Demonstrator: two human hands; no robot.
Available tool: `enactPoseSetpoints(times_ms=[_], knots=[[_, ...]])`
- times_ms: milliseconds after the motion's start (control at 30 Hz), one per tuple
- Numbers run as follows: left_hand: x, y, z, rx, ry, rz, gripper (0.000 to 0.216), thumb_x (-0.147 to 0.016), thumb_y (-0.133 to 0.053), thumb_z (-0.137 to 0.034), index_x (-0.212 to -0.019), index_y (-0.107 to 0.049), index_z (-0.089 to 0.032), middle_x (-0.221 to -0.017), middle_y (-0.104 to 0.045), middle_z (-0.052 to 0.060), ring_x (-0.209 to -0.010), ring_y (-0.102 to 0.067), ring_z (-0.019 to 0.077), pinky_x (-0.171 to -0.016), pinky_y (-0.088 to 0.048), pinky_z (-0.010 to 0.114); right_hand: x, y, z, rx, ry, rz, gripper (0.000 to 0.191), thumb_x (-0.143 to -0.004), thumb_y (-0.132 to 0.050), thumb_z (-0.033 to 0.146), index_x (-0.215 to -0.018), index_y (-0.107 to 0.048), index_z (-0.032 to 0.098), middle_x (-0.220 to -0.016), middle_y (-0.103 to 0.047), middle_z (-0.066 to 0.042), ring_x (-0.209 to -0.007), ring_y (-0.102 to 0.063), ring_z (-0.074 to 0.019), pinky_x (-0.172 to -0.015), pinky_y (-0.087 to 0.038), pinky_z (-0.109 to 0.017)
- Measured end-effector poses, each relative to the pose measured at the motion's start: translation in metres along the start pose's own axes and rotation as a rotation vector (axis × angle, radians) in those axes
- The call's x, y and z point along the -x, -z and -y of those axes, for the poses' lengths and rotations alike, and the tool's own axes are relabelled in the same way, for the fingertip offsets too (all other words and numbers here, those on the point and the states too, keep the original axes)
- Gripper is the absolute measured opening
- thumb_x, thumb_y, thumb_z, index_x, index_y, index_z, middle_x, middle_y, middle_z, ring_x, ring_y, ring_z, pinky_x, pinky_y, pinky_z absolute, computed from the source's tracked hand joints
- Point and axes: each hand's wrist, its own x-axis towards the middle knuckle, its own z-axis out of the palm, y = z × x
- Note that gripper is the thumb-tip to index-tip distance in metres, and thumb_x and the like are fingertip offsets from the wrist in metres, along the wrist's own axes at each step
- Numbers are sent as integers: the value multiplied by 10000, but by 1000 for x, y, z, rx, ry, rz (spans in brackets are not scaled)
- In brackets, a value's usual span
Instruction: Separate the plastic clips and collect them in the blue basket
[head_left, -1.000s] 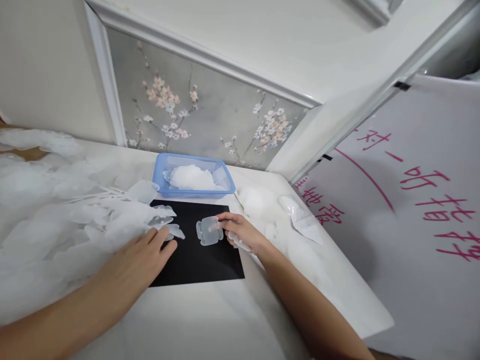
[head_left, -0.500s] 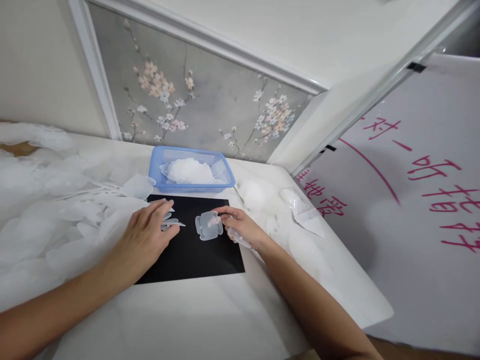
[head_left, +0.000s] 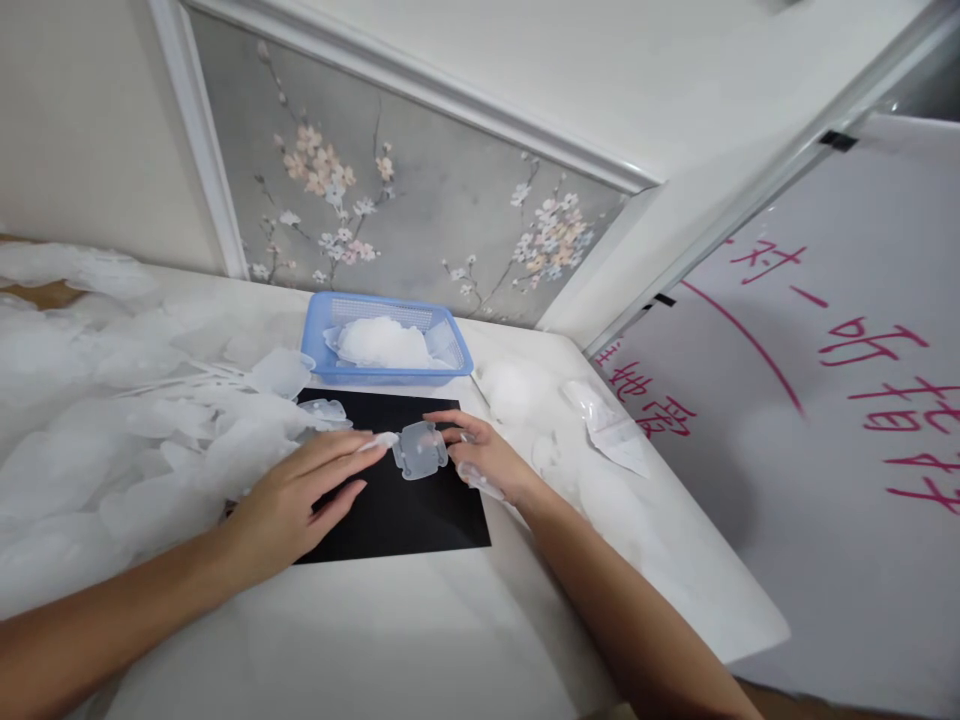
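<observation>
A small clear plastic case (head_left: 418, 450) lies on a black mat (head_left: 405, 500) on the white table. My right hand (head_left: 480, 452) rests at its right edge, fingertips touching it, and a clear plastic piece (head_left: 475, 478) sits under the palm. Reaching in from the left, my left hand (head_left: 304, 490) pinches a thin clear plastic piece (head_left: 379, 440) between the fingertips, its end against the left side of the case. Another clear piece (head_left: 324, 409) lies at the mat's far left corner.
A blue basket (head_left: 330, 368) with several white plastic pieces stands behind the mat. A big heap of translucent plastic sheets (head_left: 97, 420) covers the table's left. Clear bags (head_left: 604, 425) lie right of the mat. A whiteboard with red writing (head_left: 825, 380) leans at the right.
My left hand has picked a thin clear piece from the mat's left and carried it right to the case. The right hand has stayed on the case.
</observation>
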Motion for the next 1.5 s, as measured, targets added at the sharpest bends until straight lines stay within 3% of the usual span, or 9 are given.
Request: enactPoseSetpoints(times_ms=[233, 400, 500, 667, 833, 1000, 1233, 1433, 1500], knots=[[-2, -6, -3, 420, 404, 105, 353, -920, -500, -311, -1237, -653, -279, -1304, -655, 61, -1054, -676, 227, -823, -584, 337, 2, 0, 2, 145, 48, 34, 486, -655, -578, 156, -1115, -693, 264, -1027, -711, -11, -471, -449, -59, -460, -329, -228], [-8, -7, 8, 637, 667, 155, 450, -880, -574, -381, -1317, -551, -276, -1148, -734, 48, -925, -710, 232, -853, -552, 399, 5, -7, 2, 434, 214, -87, 108, -728, -712, 317, -781, -732, 225, -1020, -646, -54, -923, -609, -195, -789, -467, -322], [-9, -4, 8, 716, 673, 136, 547, -858, -612, -407, -1375, -481, -284, -1263, -681, 68, -948, -702, 237, -792, -533, 362, 6, -11, 0, 443, 283, -161, 192, -763, -700, 395, -724, -665, 210, -1127, -604, -74, -966, -603, -196, -766, -479, -315], [-9, -2, 9, 775, 722, 133, 604, -858, -620, -431, -1410, -431, -274, -1265, -683, 89, -943, -700, 239, -724, -485, 333, 3, -11, -5, 67, 81, -226, 342, -769, -663, 529, -828, -501, 234, -548, -476, 86, -398, -338, -65, -385, -244, -194], [-10, -3, 12, 821, 727, 136, 592, -860, -611, -479, -1394, -452, -278, -1286, -680, 95, -998, -703, 257, -774, -488, 352, -1, -7, -6, -142, -35, -139, 440, -663, -746, 492, -934, -525, 225, -428, -359, 147, -332, -242, -49, -353, -187, -188], [-11, -3, 11, 893, 736, 121, 611, -823, -646, -456, -1379, -474, -270, -1303, -669, 98, -1035, -698, 262, -910, -502, 405, 0, -5, -4, -75, 30, -179, 482, -686, -730, 563, -979, -614, 199, -550, -486, 75, -399, -336, -67, -385, -239, -208], [-10, -3, 10, 954, 759, 114, 588, -794, -639, -304, -1362, -491, -276, -1321, -653, 80, -1001, -697, 229, -916, -483, 391, 7, -11, -5, 337, 294, -230, 494, -748, -698, 626, -586, -468, 219, -572, -492, 9, -545, -425, -134, -524, -358, -268], [-11, -4, 9, 927, 723, 132, 589, -800, -597, -263, -1375, -472, -258, -1278, -666, 87, -911, -688, 201, -779, -508, 341, 10, -38, -15, 620, 567, -71, 286, -765, -745, 330, -1034, -659, 284, -1105, -590, -62, -726, -566, -166, -719, -512, -354], [-9, -6, 8, 889, 658, 144, 574, -838, -570, -266, -1394, -430, -265, -1244, -665, 85, -897, -688, 186, -789, -523, 337, 11, -46, -15, 630, 621, -21, 164, -831, -669, 316, -991, -683, 283, -1250, -572, -78, -780, -603, -175, -745, -519, -363]])
